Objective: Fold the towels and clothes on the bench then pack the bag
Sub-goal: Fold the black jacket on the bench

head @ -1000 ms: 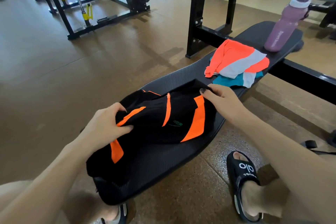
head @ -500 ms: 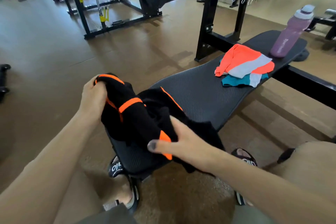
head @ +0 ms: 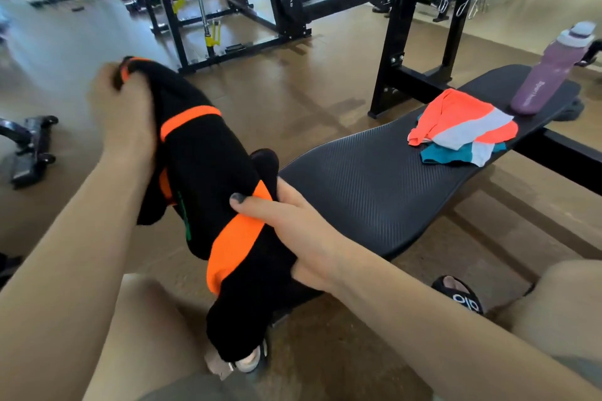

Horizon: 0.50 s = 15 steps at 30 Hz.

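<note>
A black garment with orange stripes (head: 208, 172) hangs in the air off the left end of the black padded bench (head: 374, 185). My left hand (head: 125, 107) grips its upper end, raised to the left. My right hand (head: 293, 231) grips its lower part at an orange panel, thumb on top, near the bench's front end. A loose end of the garment dangles toward my foot. Farther along the bench lies a pile of orange, grey and teal cloth (head: 462, 127). No bag is in view.
A purple water bottle (head: 547, 75) stands at the bench's far end. Black rack uprights (head: 400, 29) rise behind the bench, with gym machines beyond. A dark object (head: 29, 146) lies on the brown floor at left. My sandalled feet (head: 462, 299) are on the floor.
The black garment lay on the bench a second ago; both hands have lifted it off and carried it left and up. The view has shifted left with it.
</note>
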Each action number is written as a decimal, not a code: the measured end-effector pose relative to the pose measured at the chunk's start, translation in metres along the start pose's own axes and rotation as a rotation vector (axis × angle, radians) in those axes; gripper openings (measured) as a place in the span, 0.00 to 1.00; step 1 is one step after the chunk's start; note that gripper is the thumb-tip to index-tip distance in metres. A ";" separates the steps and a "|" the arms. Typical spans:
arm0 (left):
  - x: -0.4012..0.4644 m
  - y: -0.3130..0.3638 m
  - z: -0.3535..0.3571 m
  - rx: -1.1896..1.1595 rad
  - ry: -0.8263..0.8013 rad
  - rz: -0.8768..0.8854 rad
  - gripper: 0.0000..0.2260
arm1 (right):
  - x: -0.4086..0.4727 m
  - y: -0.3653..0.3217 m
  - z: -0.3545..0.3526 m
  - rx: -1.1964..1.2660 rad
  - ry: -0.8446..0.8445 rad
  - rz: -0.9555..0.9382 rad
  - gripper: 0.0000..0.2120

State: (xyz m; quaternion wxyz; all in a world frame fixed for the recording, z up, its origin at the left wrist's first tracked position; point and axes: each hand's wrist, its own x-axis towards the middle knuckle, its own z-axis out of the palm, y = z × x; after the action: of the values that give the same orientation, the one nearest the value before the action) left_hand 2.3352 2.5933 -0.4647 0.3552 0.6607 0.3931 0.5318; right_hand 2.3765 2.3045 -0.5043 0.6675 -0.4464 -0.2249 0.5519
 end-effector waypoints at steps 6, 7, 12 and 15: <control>-0.052 0.008 0.113 0.287 -0.429 0.192 0.08 | 0.017 -0.018 -0.088 -0.004 0.424 -0.197 0.10; -0.058 0.001 0.134 0.341 -0.482 0.210 0.09 | 0.023 -0.020 -0.115 -0.037 0.502 -0.213 0.11; -0.088 -0.037 0.236 0.515 -0.769 0.251 0.14 | 0.040 -0.020 -0.248 -0.537 0.785 -0.159 0.17; -0.111 -0.053 0.280 0.587 -0.929 0.145 0.21 | 0.058 -0.027 -0.310 -0.867 0.808 -0.060 0.19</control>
State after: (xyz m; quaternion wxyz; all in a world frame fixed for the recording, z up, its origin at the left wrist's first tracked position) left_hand 2.5892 2.5030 -0.6101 0.2547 0.9224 0.2804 0.0756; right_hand 2.6529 2.2513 -0.6479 0.4722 -0.8466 -0.1702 0.1769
